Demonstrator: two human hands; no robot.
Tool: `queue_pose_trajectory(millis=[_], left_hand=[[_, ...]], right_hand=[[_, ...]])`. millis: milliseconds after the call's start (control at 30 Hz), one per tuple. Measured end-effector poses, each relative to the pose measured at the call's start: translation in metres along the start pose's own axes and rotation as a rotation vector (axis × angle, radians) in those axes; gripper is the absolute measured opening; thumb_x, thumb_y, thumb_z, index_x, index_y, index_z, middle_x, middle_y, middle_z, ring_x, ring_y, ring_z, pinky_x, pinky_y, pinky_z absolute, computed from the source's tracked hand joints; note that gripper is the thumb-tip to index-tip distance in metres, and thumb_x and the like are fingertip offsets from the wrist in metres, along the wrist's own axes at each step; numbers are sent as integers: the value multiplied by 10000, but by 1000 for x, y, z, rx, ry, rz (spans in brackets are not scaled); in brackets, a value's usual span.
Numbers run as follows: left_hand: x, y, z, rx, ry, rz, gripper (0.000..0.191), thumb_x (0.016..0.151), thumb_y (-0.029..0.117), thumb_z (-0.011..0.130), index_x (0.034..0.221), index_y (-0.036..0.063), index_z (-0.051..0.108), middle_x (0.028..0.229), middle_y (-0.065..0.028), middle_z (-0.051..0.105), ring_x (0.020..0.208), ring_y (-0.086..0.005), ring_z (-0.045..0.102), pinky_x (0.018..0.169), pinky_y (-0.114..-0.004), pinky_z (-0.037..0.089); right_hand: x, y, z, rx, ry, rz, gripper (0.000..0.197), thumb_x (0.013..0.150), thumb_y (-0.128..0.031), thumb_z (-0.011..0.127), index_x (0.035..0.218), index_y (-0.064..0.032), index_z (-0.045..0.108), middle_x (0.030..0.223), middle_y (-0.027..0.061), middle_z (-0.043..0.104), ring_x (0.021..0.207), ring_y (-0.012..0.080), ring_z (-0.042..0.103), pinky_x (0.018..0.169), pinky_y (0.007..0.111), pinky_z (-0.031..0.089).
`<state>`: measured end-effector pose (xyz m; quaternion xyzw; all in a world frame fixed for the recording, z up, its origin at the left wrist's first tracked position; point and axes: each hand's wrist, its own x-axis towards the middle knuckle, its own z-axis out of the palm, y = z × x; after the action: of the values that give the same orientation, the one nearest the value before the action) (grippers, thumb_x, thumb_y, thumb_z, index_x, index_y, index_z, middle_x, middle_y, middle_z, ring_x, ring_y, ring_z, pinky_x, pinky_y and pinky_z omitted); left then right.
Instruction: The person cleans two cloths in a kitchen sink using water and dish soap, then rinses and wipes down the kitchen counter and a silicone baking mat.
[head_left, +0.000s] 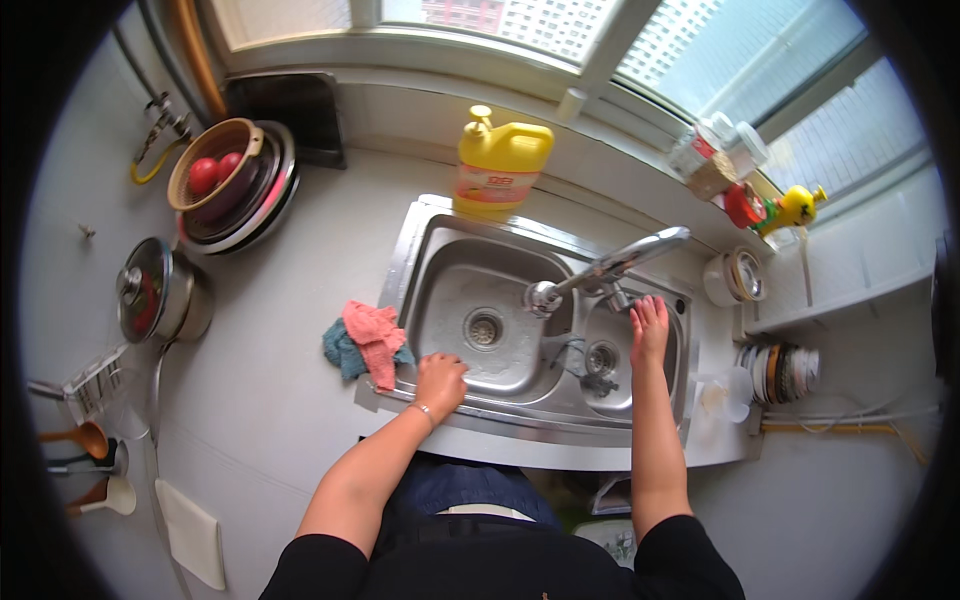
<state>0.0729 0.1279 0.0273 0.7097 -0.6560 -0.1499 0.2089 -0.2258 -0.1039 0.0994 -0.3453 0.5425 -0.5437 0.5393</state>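
Observation:
My left hand (441, 382) is at the front left rim of a stainless steel double sink (487, 420), its fingers bent and the palm side hidden. Just left of it, a pink cloth (373, 335) lies over a teal cloth (343, 352) at the sink's edge. My right hand (649, 330) is raised over the smaller right basin with fingers extended and nothing in it. Its fingertips are close to the base of a chrome faucet (626, 255), whether touching I cannot tell. The spout head points into the larger left basin (450, 300). A grey mesh strainer bag (570, 352) hangs over the divider.
Behind the sink stands a yellow detergent jug (499, 161) with a pump. To the left are stacked basins with a colander (217, 165) holding red fruit, and a lidded pot (161, 292). At right are stacked plates (780, 373), bowls (735, 276) and a translucent plastic container (724, 394).

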Motion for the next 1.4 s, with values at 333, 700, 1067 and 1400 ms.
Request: queue_pose_trajectory(millis=[333,700,1067,1400], left_hand=[[-13,11,-23,-69,-153,1,301,730,102,541,1004,129,664,1040,-92,617,1098,-269,498,989,-542,289],[-42,1,-24,-92,-106,39,441,790,338,593,1145,76,579,1259,-127,511,1220,-270,431,1059,-427,277],[-40,-22,-87,-292,489,-75,345,782,179,536,1088,23,573,1178,-150,511,1141,-323,451,998,-471,308],[11,-7,-87,-323,511,-134,260,777,69,530,1025,54,603,1059,-80,572,1103,-270,477,983,-400,326]], right_hand=[[-159,104,167,-1038,-853,-814,565,737,-220,691,1274,-201,516,1337,108,464,1258,356,380,1020,525,276],[-156,170,363,-1020,-1208,-1122,358,764,-376,643,1115,-305,634,1395,4,362,1310,329,283,1008,574,267],[-133,189,318,-802,-589,-758,429,795,-97,612,1190,-231,510,1473,236,154,1346,463,162,1091,500,212],[-205,112,70,-964,-1121,-653,662,540,-84,764,1163,-215,584,1370,171,405,1164,326,488,902,397,466]])
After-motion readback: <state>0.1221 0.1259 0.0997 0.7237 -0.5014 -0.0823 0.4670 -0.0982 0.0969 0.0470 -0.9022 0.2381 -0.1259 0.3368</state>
